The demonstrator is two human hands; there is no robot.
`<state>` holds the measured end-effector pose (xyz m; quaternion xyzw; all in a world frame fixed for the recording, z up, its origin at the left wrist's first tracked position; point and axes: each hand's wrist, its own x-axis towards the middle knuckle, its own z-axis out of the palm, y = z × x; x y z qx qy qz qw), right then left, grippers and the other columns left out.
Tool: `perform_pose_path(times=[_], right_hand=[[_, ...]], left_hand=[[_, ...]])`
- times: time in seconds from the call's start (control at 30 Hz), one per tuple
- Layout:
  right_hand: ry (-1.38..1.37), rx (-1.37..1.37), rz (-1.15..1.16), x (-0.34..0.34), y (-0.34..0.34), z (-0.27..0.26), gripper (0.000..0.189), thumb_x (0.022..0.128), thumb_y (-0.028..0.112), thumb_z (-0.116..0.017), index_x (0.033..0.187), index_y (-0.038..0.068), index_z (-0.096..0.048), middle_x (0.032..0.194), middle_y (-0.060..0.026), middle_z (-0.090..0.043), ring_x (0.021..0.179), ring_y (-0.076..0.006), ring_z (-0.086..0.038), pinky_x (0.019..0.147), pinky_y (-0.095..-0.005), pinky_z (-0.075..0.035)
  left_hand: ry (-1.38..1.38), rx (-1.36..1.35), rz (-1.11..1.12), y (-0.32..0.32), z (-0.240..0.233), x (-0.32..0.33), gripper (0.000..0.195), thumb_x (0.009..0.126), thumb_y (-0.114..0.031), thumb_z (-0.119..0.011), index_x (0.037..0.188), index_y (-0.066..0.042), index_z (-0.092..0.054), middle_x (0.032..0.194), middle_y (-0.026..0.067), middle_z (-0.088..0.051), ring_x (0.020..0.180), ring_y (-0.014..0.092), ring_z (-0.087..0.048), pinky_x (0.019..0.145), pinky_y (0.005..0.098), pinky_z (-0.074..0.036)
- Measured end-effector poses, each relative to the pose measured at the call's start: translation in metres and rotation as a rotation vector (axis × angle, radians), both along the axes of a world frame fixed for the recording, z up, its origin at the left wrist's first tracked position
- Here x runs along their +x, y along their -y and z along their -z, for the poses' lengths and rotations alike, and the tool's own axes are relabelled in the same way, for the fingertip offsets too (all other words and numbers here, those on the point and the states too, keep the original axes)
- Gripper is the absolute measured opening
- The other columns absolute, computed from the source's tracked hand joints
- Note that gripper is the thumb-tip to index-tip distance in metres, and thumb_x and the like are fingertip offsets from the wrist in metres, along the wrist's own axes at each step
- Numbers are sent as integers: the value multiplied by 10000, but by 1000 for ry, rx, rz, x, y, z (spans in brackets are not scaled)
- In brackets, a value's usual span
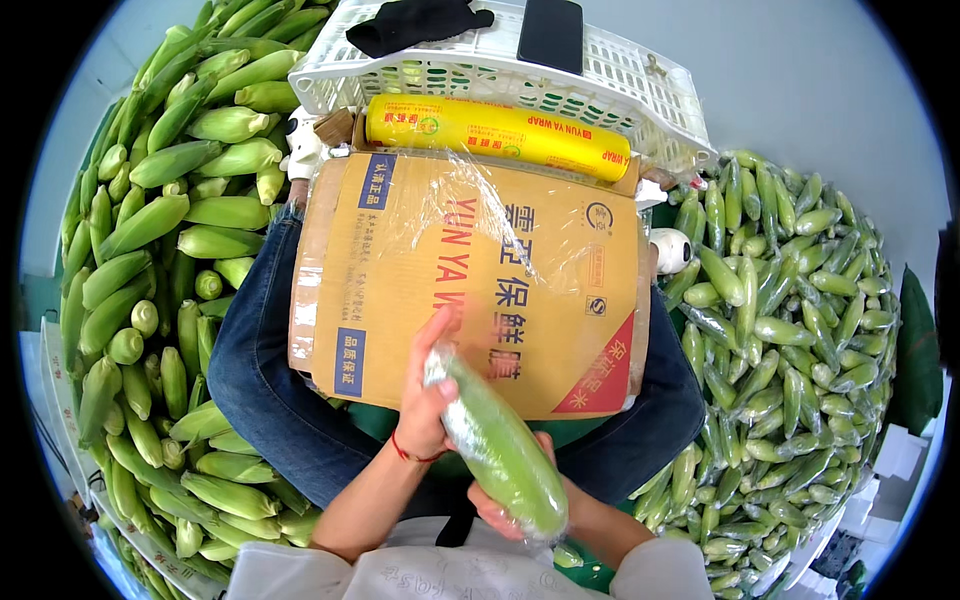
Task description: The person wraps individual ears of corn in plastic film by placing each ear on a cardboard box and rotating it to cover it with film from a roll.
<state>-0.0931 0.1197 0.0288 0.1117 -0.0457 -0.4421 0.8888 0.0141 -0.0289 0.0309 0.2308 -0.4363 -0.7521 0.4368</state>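
A green ear of corn in its husk (504, 450), wrapped in clear plastic film, is held tilted above my lap. My left hand (426, 405) grips its upper end, with the thumb lying across the film. Around its lower end my right hand (506, 499) is closed, partly hidden behind the ear. Just beyond lies a cardboard box (405, 300) across my legs, with a loose sheet of cling film (487, 217) on its top. A yellow roll of cling film (495, 135) rests along the box's far edge.
Unwrapped corn ears (225, 214) are heaped at the left, film-wrapped ones (795, 330) at the right. Behind the roll stands a white plastic basket (637, 79) bearing a black glove (416, 26) and a dark phone (551, 34). Jeans-clad knees flank the box.
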Motion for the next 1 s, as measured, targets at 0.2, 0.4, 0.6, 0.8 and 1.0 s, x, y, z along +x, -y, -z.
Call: perform_pose_path(times=[0.2,0.4,0.6,0.8,1.0], right_hand=[[-503,185,17,-25,12,-2,529,990,430,-430,1375,66,-435,1144,-212,-594,832,-298,-675,500,-313,-544],[-1991,-27,228,-70,19,-35,281,975,214,-523,1078,-18,-642,953,-76,-661,860,-97,-602,705,-250,-490],[-1864,351,971,-89,-6,-14,269,966,160,-472,990,-27,-664,885,-93,-657,751,-189,-637,751,-290,-515],[-923,659,1180,-55,-48,-22,655,951,521,-446,1403,48,-403,1289,-183,-543,1205,-298,-531,1068,-472,-398],[-477,612,1524,-177,-145,-15,554,847,536,-606,1126,61,-551,981,-91,-612,859,-257,-617,762,-388,-556]], left_hand=[[126,148,-151,15,3,30,218,1034,-265,-410,1165,-90,-424,933,145,-590,836,262,-640,737,404,-548],[801,-301,-8,-9,-11,75,925,596,-48,-728,1446,38,-372,910,92,-618,810,223,-612,753,322,-511],[694,-782,637,-39,-35,31,777,650,-261,-874,1336,-92,-551,809,148,-607,634,287,-622,565,348,-508],[551,-856,734,-71,-47,-84,728,753,-280,-793,1369,-38,-489,999,171,-640,808,337,-654,713,365,-540],[512,-1208,569,-52,-65,-99,659,792,-310,-747,1372,-120,-501,1195,150,-582,1012,328,-610,835,397,-511]])
